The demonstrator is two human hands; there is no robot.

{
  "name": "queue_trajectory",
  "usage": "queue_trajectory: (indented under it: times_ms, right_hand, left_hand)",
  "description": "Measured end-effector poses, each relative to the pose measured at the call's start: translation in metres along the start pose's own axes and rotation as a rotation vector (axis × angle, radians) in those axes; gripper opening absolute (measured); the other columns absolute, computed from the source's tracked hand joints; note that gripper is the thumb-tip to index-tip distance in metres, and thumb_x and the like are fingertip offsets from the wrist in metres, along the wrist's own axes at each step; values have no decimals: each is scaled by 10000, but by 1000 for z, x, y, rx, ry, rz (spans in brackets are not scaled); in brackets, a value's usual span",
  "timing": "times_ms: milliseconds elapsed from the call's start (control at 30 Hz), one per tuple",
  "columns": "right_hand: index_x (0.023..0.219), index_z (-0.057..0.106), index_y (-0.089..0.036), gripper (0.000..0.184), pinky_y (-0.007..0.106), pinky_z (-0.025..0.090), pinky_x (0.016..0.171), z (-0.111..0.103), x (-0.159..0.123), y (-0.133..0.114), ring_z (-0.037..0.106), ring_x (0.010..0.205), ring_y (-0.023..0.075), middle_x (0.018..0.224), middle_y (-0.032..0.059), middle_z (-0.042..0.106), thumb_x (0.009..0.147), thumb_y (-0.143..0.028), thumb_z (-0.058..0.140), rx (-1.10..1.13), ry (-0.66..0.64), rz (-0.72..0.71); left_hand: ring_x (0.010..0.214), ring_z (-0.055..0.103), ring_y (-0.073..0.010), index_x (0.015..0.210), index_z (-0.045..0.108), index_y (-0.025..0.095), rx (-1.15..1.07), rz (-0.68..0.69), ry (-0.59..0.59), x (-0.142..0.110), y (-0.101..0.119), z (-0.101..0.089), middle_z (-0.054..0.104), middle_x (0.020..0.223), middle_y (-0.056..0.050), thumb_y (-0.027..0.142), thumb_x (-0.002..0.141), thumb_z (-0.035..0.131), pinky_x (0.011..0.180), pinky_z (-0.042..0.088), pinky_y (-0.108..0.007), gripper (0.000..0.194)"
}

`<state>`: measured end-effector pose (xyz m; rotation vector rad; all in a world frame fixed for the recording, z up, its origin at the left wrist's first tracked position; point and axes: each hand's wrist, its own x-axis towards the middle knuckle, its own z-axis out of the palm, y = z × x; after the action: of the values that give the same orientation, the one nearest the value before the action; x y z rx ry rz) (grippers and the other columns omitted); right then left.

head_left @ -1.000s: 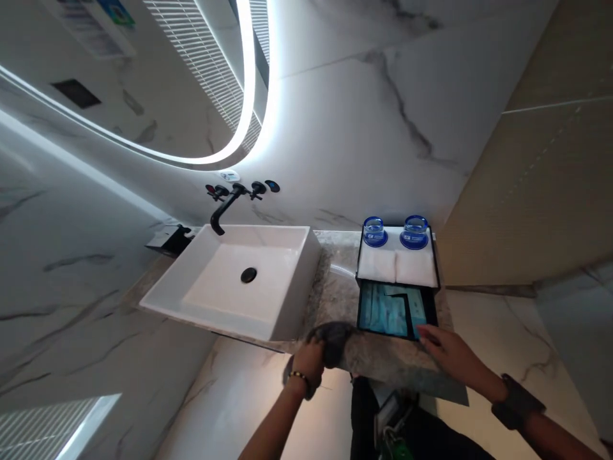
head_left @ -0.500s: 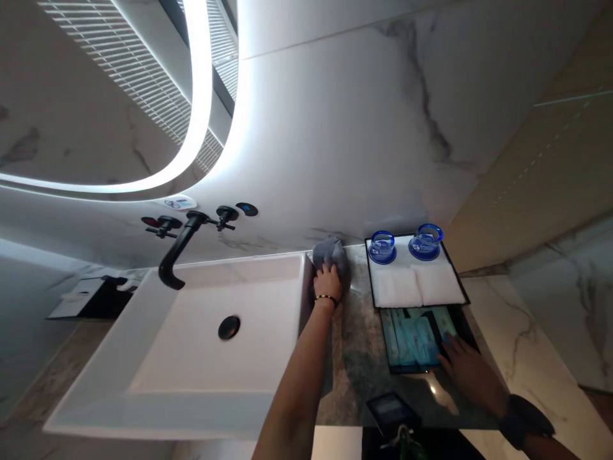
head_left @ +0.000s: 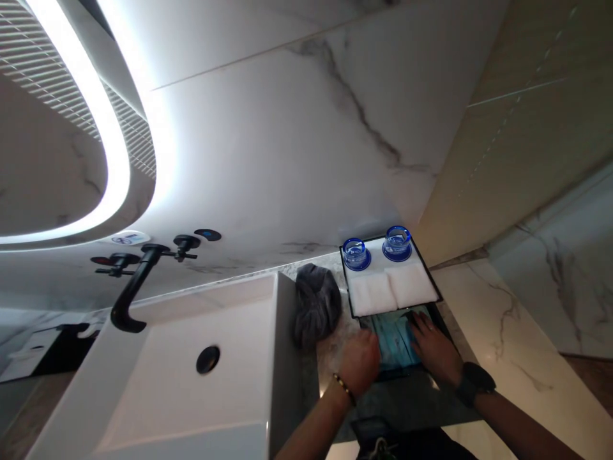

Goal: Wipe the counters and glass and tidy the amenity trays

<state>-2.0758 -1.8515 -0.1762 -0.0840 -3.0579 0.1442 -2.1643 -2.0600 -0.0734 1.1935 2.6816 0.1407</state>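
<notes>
My left hand (head_left: 360, 363) is curled closed at the left edge of a black tray (head_left: 443, 317); what its fingers hold, if anything, is hidden. Teal packets (head_left: 393, 335) lie side by side in that tray. Resting over the right part of these packets is my right hand (head_left: 435, 350), its fingers stretched out. A crumpled dark grey cloth (head_left: 316, 303) lies on the counter between the sink and the tray, apart from both hands.
Behind the packets, a black-rimmed white tray (head_left: 376, 263) carries two blue-rimmed glasses (head_left: 355, 253) on blue coasters and folded white towels (head_left: 412, 285). To the left are a white sink (head_left: 239, 338) and black faucet (head_left: 136, 287). A lit mirror (head_left: 48, 160) hangs above.
My left hand has let go of the grey cloth and come back and right to the black tray. My right hand has shifted further over the packets. The view has turned right.
</notes>
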Motion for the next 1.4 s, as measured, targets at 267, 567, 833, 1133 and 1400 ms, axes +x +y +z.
queue_trajectory:
  times_ms: [267, 567, 833, 1133, 1400]
  right_hand:
    - [1328, 506, 0, 490, 516, 439, 1042, 4, -6, 8, 384, 1307, 381, 1386, 220, 456, 859, -144, 494, -20, 19, -1]
    - [1295, 577, -162, 416, 431, 393, 1115, -5, -16, -7, 366, 1340, 264, 1372, 37, 517, 883, -218, 548, 82, -20, -188]
    - [1318, 549, -87, 492, 442, 473, 1050, -4, -19, 1, 359, 1339, 326, 1408, 78, 472, 891, -327, 589, 69, -7, -187]
    - [1239, 615, -113, 378, 446, 472, 1051, -1, -21, 0, 384, 1331, 302, 1399, 92, 480, 896, -260, 558, 85, 33, -195]
    - [1281, 568, -146, 393, 462, 393, 1108, -8, 5, 4, 237, 1404, 298, 1492, 101, 351, 899, -233, 538, 134, 92, -197]
  left_hand:
    - [1273, 423, -289, 1452, 327, 151, -48, 143, 36, 78, 56, 54, 426, 1454, -105, 178, 924, 306, 1080, 399, -473, 530]
    - [1357, 339, -277, 1414, 399, 157, -116, 252, -33, 74, 25, 63, 370, 1511, -62, 181, 850, 434, 1146, 341, -440, 566]
    - [1392, 295, -302, 1375, 429, 103, -85, 289, 76, 53, 30, 66, 362, 1507, -112, 221, 880, 455, 1165, 309, -451, 509]
    - [1415, 280, -296, 1357, 451, 46, -198, 186, -88, 33, 42, 77, 415, 1463, -150, 187, 854, 479, 1163, 340, -395, 524]
    - [1373, 356, -297, 1325, 489, 11, -140, -8, 20, 18, 35, 68, 460, 1413, -197, 99, 882, 378, 1172, 325, -421, 464]
